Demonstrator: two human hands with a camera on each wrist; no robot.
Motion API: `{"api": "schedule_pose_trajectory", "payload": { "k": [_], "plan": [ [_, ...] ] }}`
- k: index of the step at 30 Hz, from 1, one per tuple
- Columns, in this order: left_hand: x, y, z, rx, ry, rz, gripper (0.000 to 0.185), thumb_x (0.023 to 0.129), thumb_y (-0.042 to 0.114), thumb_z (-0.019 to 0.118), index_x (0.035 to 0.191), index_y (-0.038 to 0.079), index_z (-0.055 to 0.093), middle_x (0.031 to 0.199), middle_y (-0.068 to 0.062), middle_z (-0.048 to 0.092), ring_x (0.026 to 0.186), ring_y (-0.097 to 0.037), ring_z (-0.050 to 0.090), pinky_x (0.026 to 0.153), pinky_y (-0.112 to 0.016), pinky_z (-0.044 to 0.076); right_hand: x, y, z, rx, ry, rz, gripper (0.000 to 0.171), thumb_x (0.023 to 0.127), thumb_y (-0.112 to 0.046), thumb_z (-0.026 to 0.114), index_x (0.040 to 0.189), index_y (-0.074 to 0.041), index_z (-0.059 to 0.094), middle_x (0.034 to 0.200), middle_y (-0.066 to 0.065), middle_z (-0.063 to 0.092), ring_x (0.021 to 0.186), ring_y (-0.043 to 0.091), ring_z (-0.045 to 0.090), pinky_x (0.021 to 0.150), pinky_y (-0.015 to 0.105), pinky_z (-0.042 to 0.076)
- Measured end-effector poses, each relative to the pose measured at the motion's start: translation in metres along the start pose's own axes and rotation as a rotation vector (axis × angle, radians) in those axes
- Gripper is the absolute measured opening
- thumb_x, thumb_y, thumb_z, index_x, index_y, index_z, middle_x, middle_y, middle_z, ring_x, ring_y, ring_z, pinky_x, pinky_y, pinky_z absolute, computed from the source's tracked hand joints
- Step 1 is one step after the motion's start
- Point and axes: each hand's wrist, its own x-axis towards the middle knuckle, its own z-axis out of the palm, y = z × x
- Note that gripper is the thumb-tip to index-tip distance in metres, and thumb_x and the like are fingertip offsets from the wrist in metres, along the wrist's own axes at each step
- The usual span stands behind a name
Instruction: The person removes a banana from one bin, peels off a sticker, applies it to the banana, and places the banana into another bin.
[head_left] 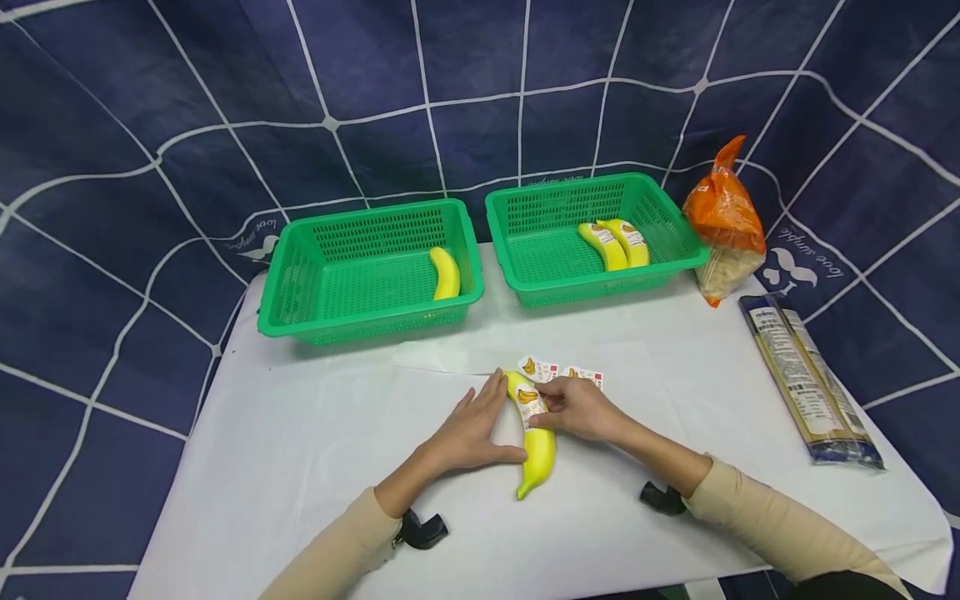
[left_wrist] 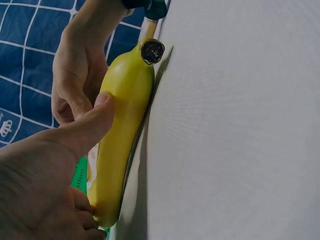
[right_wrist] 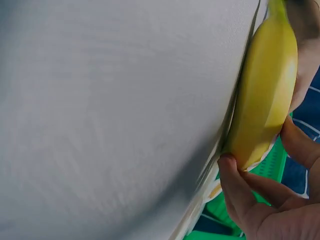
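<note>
A yellow banana (head_left: 540,458) lies on the white-covered table, its stem toward the person. On its upper part is a white sticker (head_left: 529,402) with a banana picture. My left hand (head_left: 474,429) rests along the banana's left side, fingers extended by its far end, thumb (left_wrist: 102,107) against its side. From the right, my right hand (head_left: 581,410) pinches the sticker at its edges with thumb and forefinger. Its thumb (right_wrist: 295,137) and fingertips (right_wrist: 228,162) also touch the banana in the right wrist view. Two more stickers, one on the left (head_left: 538,369), lie just beyond.
At the back left a green basket (head_left: 360,321) holds one banana (head_left: 446,275). The back-right green basket (head_left: 592,292) contains two stickered bananas (head_left: 633,246). Beside it stands an orange-topped bag (head_left: 723,217); long flat packets (head_left: 806,379) lie at the right edge.
</note>
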Motion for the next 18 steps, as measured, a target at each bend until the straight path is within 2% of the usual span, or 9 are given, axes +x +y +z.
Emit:
{"api": "schedule_pose_trajectory", "payload": {
  "k": [5,10,13,18],
  "plan": [
    [0.0006,0.0004,-0.0007,0.003,-0.006,0.003,0.119,0.076,0.070,0.066,0.156,0.003,0.008,0.165,-0.009,-0.002,0.153,-0.018,0.005,0.124,-0.050,0.010,-0.0014,-0.0005,-0.0004,0.021,0.022,0.031,0.063,0.076,-0.032,0.083,0.127,-0.001,0.063,0.103,0.009,0.073,0.091,0.015,0.068,0.080,0.031,0.058],
    [0.0005,0.0005,-0.0004,0.000,-0.002,0.003,0.119,0.076,0.070,0.065,0.156,0.002,0.008,0.165,-0.010,-0.002,0.153,-0.020,0.006,0.124,-0.051,0.010,-0.0028,-0.0008,0.0003,0.034,0.025,0.013,0.060,0.077,-0.031,0.083,0.127,-0.004,0.064,0.109,0.011,0.073,0.094,0.016,0.069,0.080,0.030,0.058],
    [-0.0005,0.0011,0.0004,-0.010,-0.004,-0.003,0.119,0.076,0.070,0.065,0.156,0.002,0.008,0.165,-0.010,-0.002,0.153,-0.020,0.006,0.124,-0.051,0.009,-0.0032,-0.0009,-0.0003,0.020,0.014,-0.010,0.060,0.078,-0.030,0.082,0.127,-0.002,0.064,0.108,0.010,0.073,0.092,0.015,0.067,0.079,0.029,0.058],
    [-0.0016,0.0026,0.0017,-0.026,-0.011,-0.007,0.120,0.077,0.070,0.065,0.156,0.001,0.008,0.165,-0.010,-0.003,0.153,-0.021,0.006,0.124,-0.052,0.008,-0.0034,0.0017,-0.0002,0.032,-0.035,-0.032,0.060,0.081,-0.028,0.079,0.129,0.004,0.060,0.116,0.015,0.070,0.097,0.018,0.066,0.083,0.031,0.058]
  ]
}}
